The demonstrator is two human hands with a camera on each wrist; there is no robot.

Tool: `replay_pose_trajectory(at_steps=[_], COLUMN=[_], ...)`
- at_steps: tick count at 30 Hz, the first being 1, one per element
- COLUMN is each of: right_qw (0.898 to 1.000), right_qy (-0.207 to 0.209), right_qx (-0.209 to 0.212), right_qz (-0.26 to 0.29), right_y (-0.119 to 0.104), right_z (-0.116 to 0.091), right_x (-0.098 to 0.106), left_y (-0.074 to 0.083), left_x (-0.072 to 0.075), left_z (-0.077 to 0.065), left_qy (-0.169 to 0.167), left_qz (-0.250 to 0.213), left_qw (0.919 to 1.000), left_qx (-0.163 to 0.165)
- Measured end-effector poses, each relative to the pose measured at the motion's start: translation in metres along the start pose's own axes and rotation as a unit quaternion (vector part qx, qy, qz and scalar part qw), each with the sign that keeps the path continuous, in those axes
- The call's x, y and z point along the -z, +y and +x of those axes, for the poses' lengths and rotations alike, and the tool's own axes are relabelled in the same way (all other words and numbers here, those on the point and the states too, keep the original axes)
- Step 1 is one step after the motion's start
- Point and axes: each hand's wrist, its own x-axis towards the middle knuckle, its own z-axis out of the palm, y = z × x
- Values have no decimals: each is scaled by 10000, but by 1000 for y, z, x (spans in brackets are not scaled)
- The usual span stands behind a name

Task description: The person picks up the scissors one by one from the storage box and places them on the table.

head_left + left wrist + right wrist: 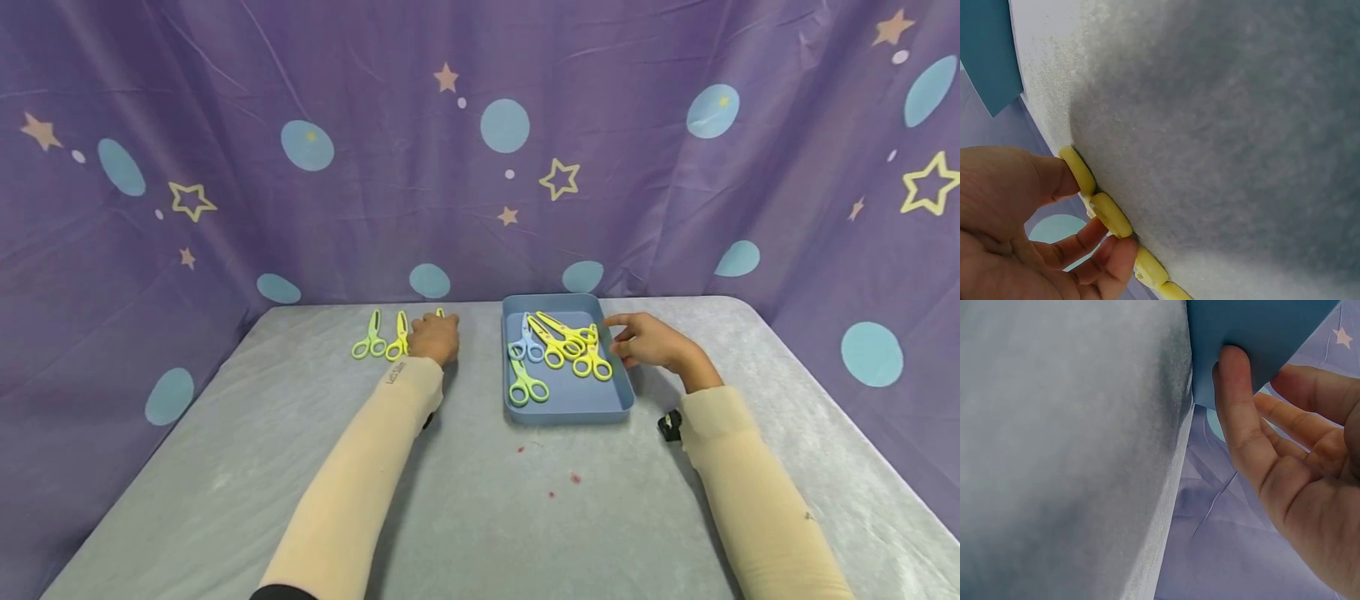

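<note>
My left hand [435, 337] is at the back of the table, with thumb and fingers round the yellow handles of a pair of scissors [1112, 215]. In the head view only the tip of that pair shows past the knuckles. Just left of it lie yellow scissors [397, 340] and green scissors [370, 337]. My right hand [652, 340] touches the right side of a blue tray [570, 418], one fingertip [1235, 359] against its outer wall. Inside the tray are several yellow scissors [555, 346], a blue pair [527, 343] and a green pair [528, 385].
A grey cloth covers the table [480, 517], marked by a few small red spots [575, 478]. Behind and at both sides hangs a purple curtain [390, 225] with stars and blue ovals. A small black object [670, 426] is by the right cuff.
</note>
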Motion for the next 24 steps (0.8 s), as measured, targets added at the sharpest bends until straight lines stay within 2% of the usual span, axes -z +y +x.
replay_pose_trajectory(at_steps=[6,11,24], right_qw=[10000,9999,10000], right_qy=[-21,-9,3], right_qx=[0,-89,-82], right_qz=[9,-62,-56], right_y=[-2,-2,1], right_z=[-1,1,2], right_x=[0,1,1], left_y=[2,10,53], left_x=[2,8,18], left_z=[-1,-3,-9], left_qy=[-17,-4,689], left_qz=[-39,-194,-154], left_qw=[9999,9998,9951], left_qx=[96,21,-692])
